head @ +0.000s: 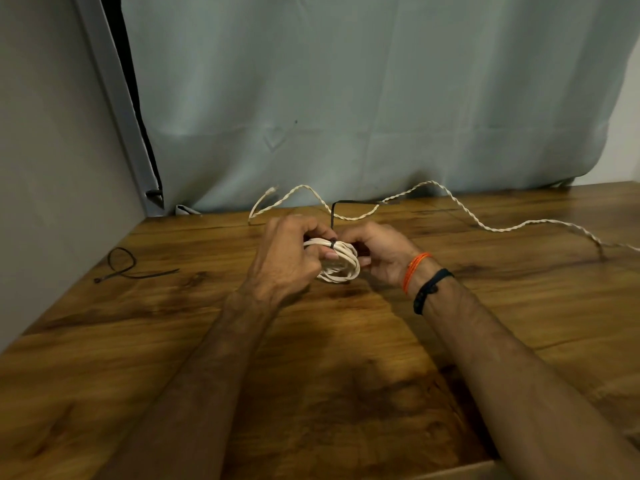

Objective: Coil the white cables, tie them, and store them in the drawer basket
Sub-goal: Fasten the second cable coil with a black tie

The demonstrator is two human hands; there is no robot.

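Head view: white cable coil (341,263) sits between left hand (289,256) and right hand (382,252), both gripping it above the bench (311,375).

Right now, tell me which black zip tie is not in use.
The looped black zip tie lying alone at the wooden table's left. The other black zip tie wraps the coiled white cable in both hands.

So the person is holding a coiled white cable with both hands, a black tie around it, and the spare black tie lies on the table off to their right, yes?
Not quite: the spare black tie lies to their left on the table, as the head view shows. The rest holds: the left hand and right hand hold the coiled white cable with a black tie around it.
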